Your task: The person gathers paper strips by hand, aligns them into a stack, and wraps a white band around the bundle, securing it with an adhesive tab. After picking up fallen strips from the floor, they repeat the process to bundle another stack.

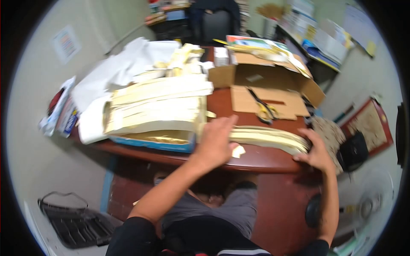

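Observation:
A long bundle of cream-yellow paper strips (269,136) runs along the front edge of the table, bowed slightly. My left hand (217,143) grips its left end, fingers over the far side and thumb at the near side. Around the right end, my right hand (317,149) has its thumb and fingers on opposite sides. A small torn paper scrap (238,151) lies by my left thumb. Left of my hands, a large pile of yellow paper strips (158,104) sits over a blue box (171,144).
Behind the bundle, an open cardboard box (267,79) faces me, with yellow-and-black-handled scissors (267,112) at its flap. White sheeting (115,64) covers the back left of the brown table (256,161). A black chair (215,25) stands beyond; a fan (369,205) is at right.

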### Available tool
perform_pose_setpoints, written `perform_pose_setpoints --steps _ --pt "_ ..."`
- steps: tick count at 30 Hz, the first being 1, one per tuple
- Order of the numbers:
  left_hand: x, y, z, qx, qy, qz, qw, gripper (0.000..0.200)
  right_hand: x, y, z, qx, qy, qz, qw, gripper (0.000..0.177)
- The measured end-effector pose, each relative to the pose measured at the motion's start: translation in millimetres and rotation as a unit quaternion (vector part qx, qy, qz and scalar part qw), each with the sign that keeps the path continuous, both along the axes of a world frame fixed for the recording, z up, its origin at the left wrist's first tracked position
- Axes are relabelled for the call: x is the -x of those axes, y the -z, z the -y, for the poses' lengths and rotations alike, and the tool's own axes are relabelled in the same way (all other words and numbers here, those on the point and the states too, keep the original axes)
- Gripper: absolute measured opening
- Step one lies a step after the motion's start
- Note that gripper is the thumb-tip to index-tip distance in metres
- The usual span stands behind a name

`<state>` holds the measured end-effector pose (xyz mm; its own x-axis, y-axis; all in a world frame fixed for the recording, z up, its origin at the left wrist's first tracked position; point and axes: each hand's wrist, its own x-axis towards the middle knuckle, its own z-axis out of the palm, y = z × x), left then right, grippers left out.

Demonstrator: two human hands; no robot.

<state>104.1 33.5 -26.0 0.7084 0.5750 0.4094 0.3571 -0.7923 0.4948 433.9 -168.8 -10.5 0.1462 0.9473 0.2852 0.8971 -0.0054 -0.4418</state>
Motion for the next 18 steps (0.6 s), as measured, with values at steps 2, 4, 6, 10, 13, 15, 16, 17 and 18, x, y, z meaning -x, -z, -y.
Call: perform_pose_setpoints --steps 2,4,6,10,13,15,16,17,18 --pt "2.1 -5.1 4.4 -0.002 0.007 0.000 1.000 0.079 6.0 -4.4 -1.0 0.003 -0.001 -0.041 0.999 0.089" --pt "6.7 -5.3 7.7 -0.030 0.019 0.006 0.999 0.082 12.3 -7.5 -2.8 0.003 -0.001 -0.026 1.000 0.091" --pt "11.9 -0.8 14.3 -0.060 0.023 0.008 0.998 0.084 16.3 -8.1 -2.6 0.000 -0.002 -0.013 1.000 0.093" --pt "27.5 -1.4 23.0 -0.090 0.041 0.012 0.995 0.081 26.8 -15.0 -4.2 -0.012 -0.005 0.034 0.999 0.097" --pt "45.9 -4.4 30.5 -0.077 0.082 0.029 0.993 0.079 26.9 -12.6 -4.7 -0.021 -0.008 0.058 0.998 0.100" --pt "60.7 -6.7 32.2 -0.091 0.082 0.047 0.991 0.074 26.5 -11.6 1.2 -0.018 -0.003 0.060 0.998 0.101" --pt "69.0 -7.1 32.6 -0.093 0.080 0.049 0.991 0.073 29.4 -14.0 3.5 -0.018 0.000 0.061 0.998 0.101" --pt "74.9 -7.2 33.1 -0.094 0.082 0.052 0.991 0.072 31.0 -16.9 3.0 -0.017 0.008 0.064 0.998 0.100" --pt "80.0 -8.5 31.3 -0.103 0.081 0.077 0.988 0.067 30.0 -19.9 4.2 -0.008 0.008 0.068 0.998 0.100"
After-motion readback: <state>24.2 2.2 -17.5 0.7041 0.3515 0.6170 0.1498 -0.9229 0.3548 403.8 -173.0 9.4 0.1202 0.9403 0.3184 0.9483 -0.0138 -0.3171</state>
